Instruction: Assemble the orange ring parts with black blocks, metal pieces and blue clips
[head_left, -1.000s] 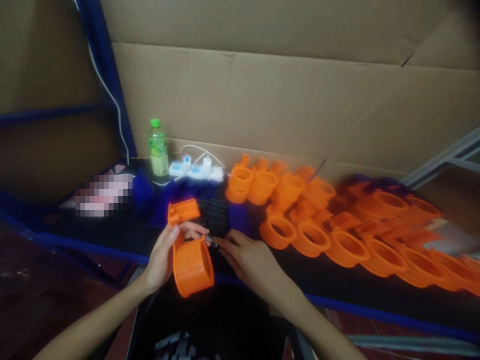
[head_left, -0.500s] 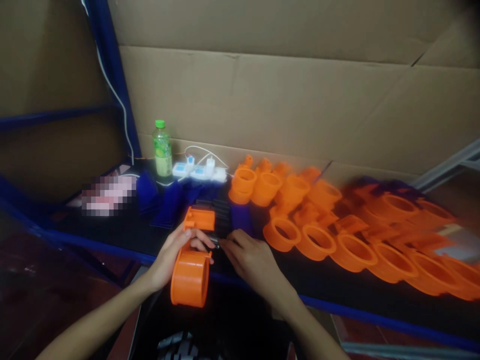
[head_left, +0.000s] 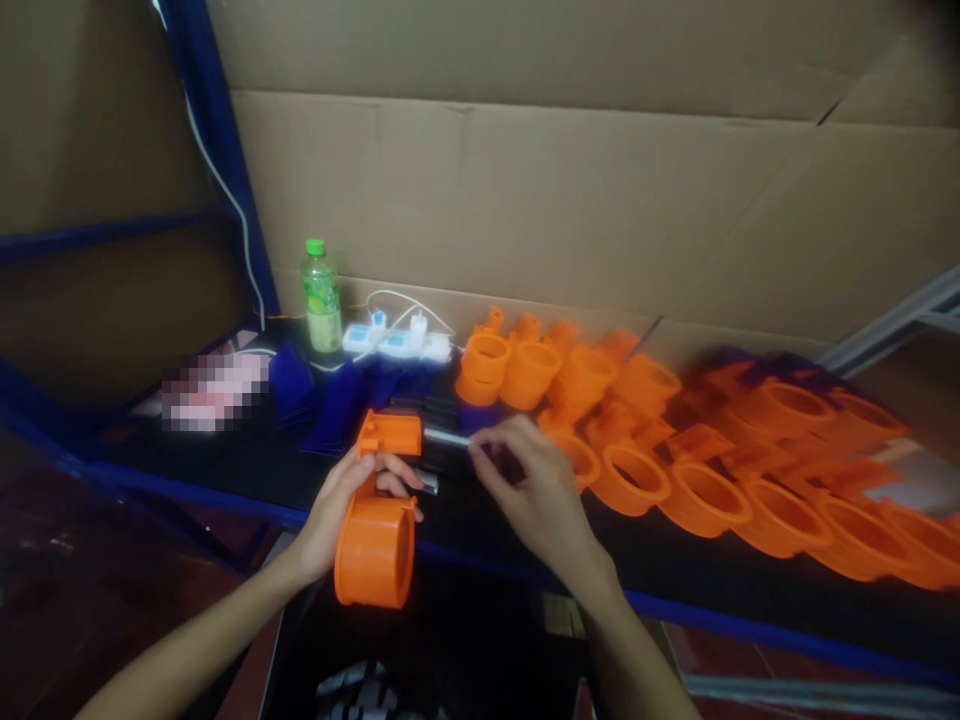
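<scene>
My left hand (head_left: 341,510) grips an orange plastic part (head_left: 376,528), a round ring with a boxy head, by its neck above the bench's front edge. My right hand (head_left: 534,492) pinches a thin silver metal pin (head_left: 447,437) at its right end, the pin lying level with its tip just right of the part's boxy head. A second short silver piece (head_left: 426,483) shows by my left fingers. Black blocks (head_left: 439,412) sit on the dark bench just behind the hands.
Many more orange ring parts (head_left: 675,450) lie in rows across the dark bench (head_left: 247,470) to the right. Blue parts (head_left: 322,400), a green-capped bottle (head_left: 321,297) and a white power strip (head_left: 394,343) stand at back left. Cardboard sheets (head_left: 525,200) wall the rear.
My right hand rose from the bench and now holds the silver pin up beside the boxy head. My left hand turned the orange part so its ring faces down and forward.
</scene>
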